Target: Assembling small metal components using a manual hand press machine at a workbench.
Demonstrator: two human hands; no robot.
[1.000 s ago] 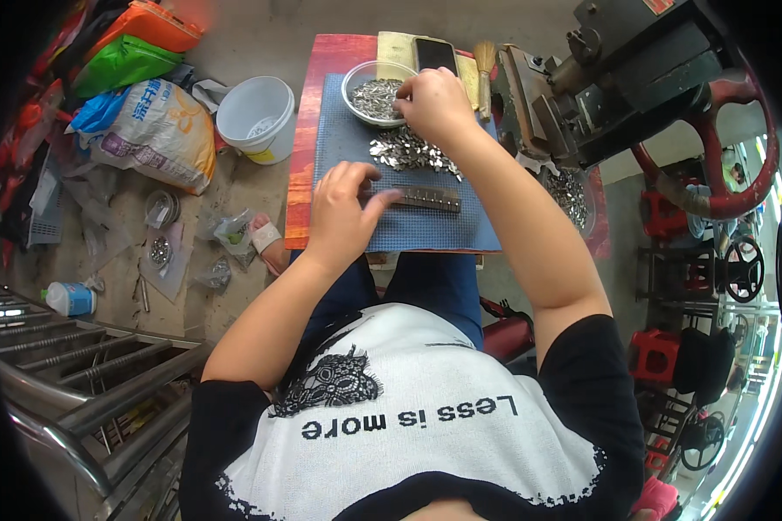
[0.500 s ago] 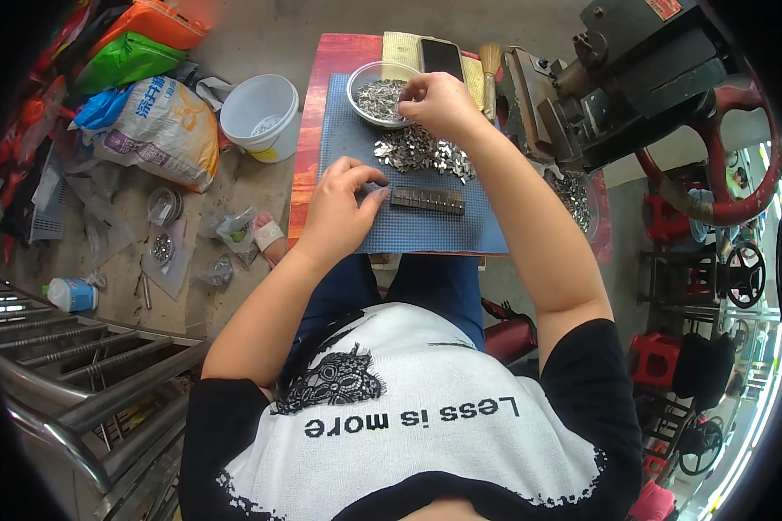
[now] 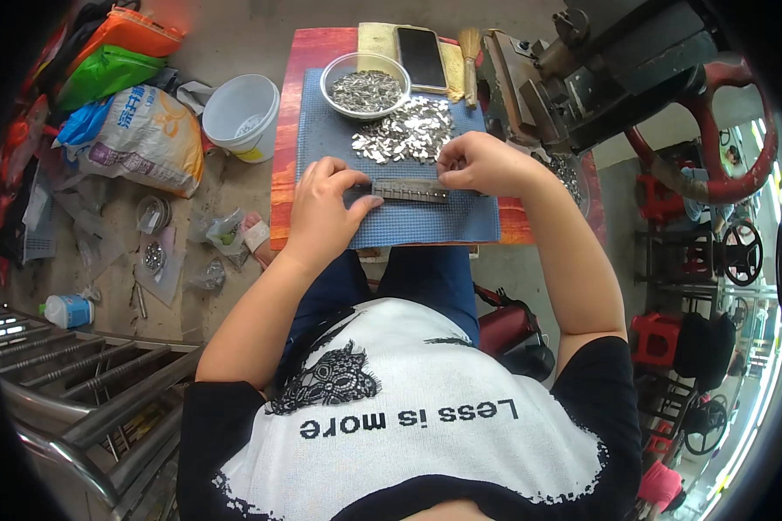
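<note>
A dark slotted metal bar (image 3: 410,192) lies crosswise on a blue ribbed mat (image 3: 321,130). My left hand (image 3: 323,204) has its thumb and forefinger closed around the bar's left end. At the bar's right end is my right hand (image 3: 487,165), its fingers pinched together; whatever they hold is too small or hidden to make out. Just beyond the bar spreads a pile of small shiny metal pieces (image 3: 404,132). Behind that pile, a clear round bowl (image 3: 328,87) contains many thin metal pieces.
A phone (image 3: 420,59) rests on a yellow cloth (image 3: 375,36) at the table's far edge, near a brush (image 3: 469,69). A black machine with a red handwheel (image 3: 712,195) stands to the right. On the left are a white bucket (image 3: 226,108), sacks (image 3: 139,139) and a metal railing (image 3: 87,408).
My right hand has come back from the bowl toward me, down to the bar's right end. My left hand stays at the bar's left end. The whole view has shifted slightly.
</note>
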